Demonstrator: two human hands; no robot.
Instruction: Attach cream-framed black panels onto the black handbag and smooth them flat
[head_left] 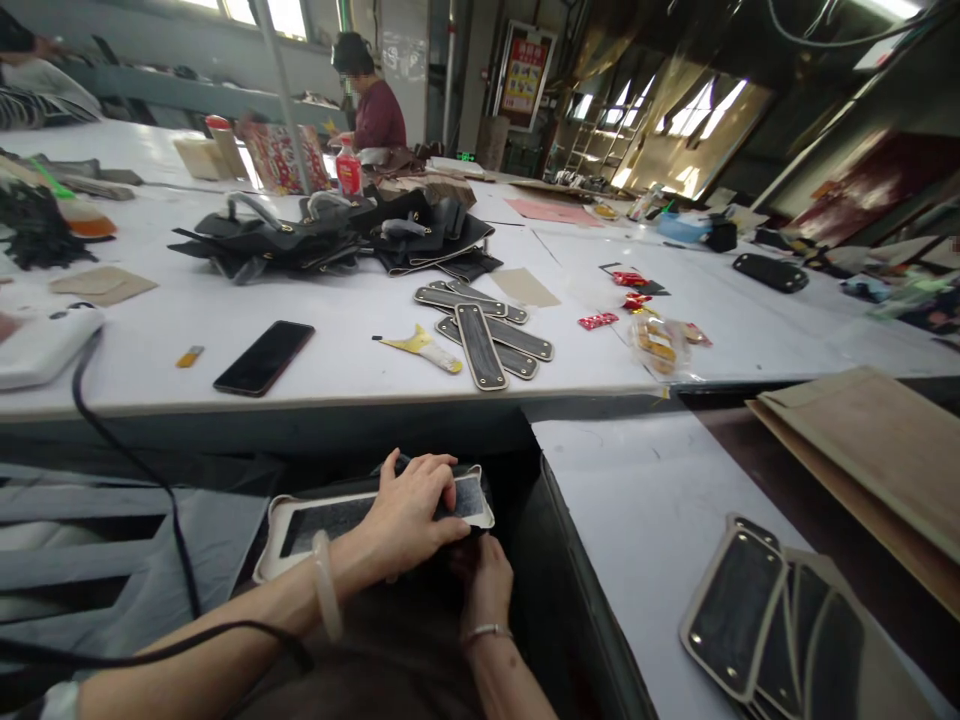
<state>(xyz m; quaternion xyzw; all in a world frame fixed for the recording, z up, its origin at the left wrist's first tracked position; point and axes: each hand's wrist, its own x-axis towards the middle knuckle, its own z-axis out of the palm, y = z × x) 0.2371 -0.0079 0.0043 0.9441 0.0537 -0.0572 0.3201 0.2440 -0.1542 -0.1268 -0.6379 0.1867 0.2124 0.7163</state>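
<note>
A dark bag piece (330, 527) with a pale-edged rectangular panel lies across my lap, just below the table's front edge. Over the panel's right half is my left hand (411, 508), a pale bangle on its wrist; its fingers curl on top and its thumb presses toward the near right edge. My right hand (489, 585), wearing a thin bracelet, grips below that same corner with bent fingers. Its fingertips are partly hidden in the dark folds. I cannot make out whether anything small is between them.
Several narrow dark strips (480, 347) with pale edges lie ahead, beside a yellow tube (424, 350) and a phone (264, 357). Black bag parts (277, 235) are heaped behind. Larger dark panels (739, 605) overlap at right. A black cable (176, 490) hangs at left. A person (379, 112) sits across the table.
</note>
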